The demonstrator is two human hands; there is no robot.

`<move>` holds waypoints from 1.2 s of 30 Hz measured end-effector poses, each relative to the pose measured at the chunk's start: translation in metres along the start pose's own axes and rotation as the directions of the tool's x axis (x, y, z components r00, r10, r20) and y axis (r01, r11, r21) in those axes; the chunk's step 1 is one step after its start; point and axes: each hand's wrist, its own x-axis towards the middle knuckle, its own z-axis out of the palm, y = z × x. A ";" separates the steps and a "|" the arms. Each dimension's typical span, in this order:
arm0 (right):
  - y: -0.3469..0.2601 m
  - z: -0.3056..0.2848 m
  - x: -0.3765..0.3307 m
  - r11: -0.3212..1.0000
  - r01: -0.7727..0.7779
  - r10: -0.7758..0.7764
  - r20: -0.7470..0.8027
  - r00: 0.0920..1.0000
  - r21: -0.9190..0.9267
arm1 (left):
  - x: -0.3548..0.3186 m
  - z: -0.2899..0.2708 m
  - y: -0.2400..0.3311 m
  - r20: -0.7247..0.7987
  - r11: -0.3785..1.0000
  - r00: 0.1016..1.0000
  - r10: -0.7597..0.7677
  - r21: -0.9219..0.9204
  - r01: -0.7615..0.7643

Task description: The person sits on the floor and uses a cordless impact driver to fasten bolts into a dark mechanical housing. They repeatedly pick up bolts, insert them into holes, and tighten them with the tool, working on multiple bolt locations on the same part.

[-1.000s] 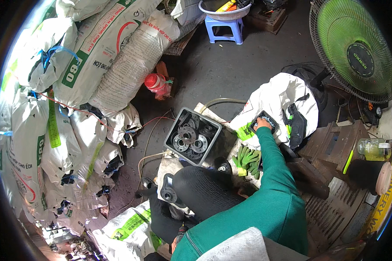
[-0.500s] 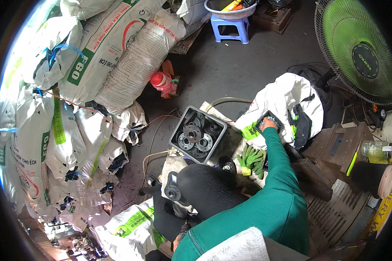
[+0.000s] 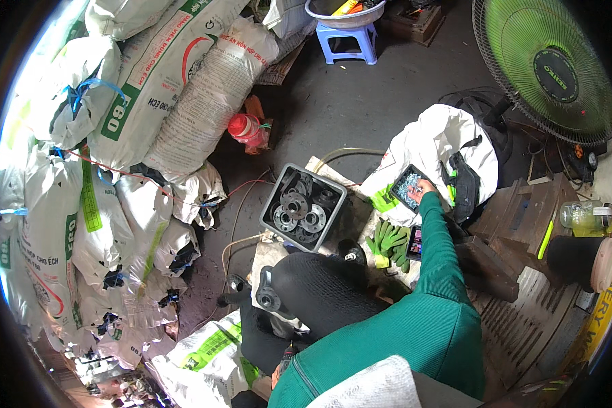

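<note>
My right hand is at the right side of a black tray filled with small bluish pieces. Its fingers are drawn together; what they hold, if anything, is too small to make out. Low in view, my left hand is mostly hidden by my green sleeve and grips what looks like a black-and-orange power drill. Just beyond the drill, a grey metal part with a round hub rests against my dark-clothed leg. A grey bin in front of me holds several round metal flanges.
Green gloves and a phone-like lit screen lie near my right forearm. White sacks are piled along the left. A green fan stands at right, above wooden blocks. A blue stool carries a basin.
My right hand has drawn back toward the tray's right edge, uncovering more of the bluish pieces. The whole view has shifted slightly. My left hand stays at the drill.
</note>
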 end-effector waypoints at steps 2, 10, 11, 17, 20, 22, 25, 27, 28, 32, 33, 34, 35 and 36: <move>-0.002 -0.003 -0.001 0.991 -0.061 0.060 0.015 0.998 0.120 | -0.001 0.001 -0.001 -0.008 1.000 1.000 0.010 -0.005 -0.010; 0.011 -0.010 0.012 0.984 -0.016 0.040 -0.130 0.991 0.180 | -0.008 0.005 -0.009 -0.015 1.000 1.000 0.015 -0.022 -0.015; 0.010 -0.011 0.011 0.978 -0.027 0.047 -0.092 0.995 0.205 | -0.009 0.006 -0.010 -0.018 1.000 1.000 0.016 -0.026 -0.016; -0.003 -0.005 -0.013 0.947 -0.082 0.049 0.113 0.992 0.312 | -0.016 0.013 -0.014 -0.036 0.999 0.999 0.010 -0.049 -0.012; -0.008 0.000 -0.028 0.936 -0.093 0.056 0.116 0.992 0.340 | -0.017 0.022 -0.021 -0.047 0.998 0.999 0.016 -0.056 -0.018; -0.013 0.005 -0.035 0.944 -0.071 0.051 0.068 0.996 0.321 | -0.017 0.027 -0.026 -0.058 0.998 0.998 0.025 -0.060 -0.029; -0.020 0.021 -0.051 0.974 -0.043 -0.004 0.204 0.979 0.223 | -0.021 0.026 -0.032 -0.095 0.995 0.993 0.064 -0.070 -0.071; -0.024 0.040 -0.073 0.987 -0.016 -0.038 0.337 0.941 0.157 | -0.024 0.015 -0.029 -0.136 0.991 0.985 0.104 -0.074 -0.115; -0.025 0.052 -0.089 0.993 0.020 -0.059 0.343 0.937 0.117 | -0.028 0.006 -0.025 -0.160 0.987 0.980 0.118 -0.088 -0.133; -0.014 0.114 -0.179 0.996 0.037 0.013 0.546 0.838 -0.082 | -0.039 -0.060 0.013 -0.235 0.896 0.925 0.298 -0.266 -0.356; -0.006 0.129 -0.205 0.994 -0.025 0.085 0.625 0.776 -0.104 | -0.052 -0.079 0.019 -0.332 0.840 0.888 0.317 -0.336 -0.426; 0.004 0.144 -0.230 0.988 -0.087 0.153 0.692 0.706 -0.130 | -0.059 -0.099 0.029 -0.476 0.840 0.819 0.320 -0.258 -0.477; 0.020 0.161 -0.255 0.979 -0.145 0.202 0.780 0.592 -0.143 | -0.070 -0.116 0.038 -0.372 0.609 0.873 0.316 -0.626 -0.487; 0.038 0.175 -0.280 0.971 -0.136 0.237 0.838 0.492 -0.194 | -0.080 -0.131 0.048 -0.369 0.502 0.882 0.295 -0.725 -0.471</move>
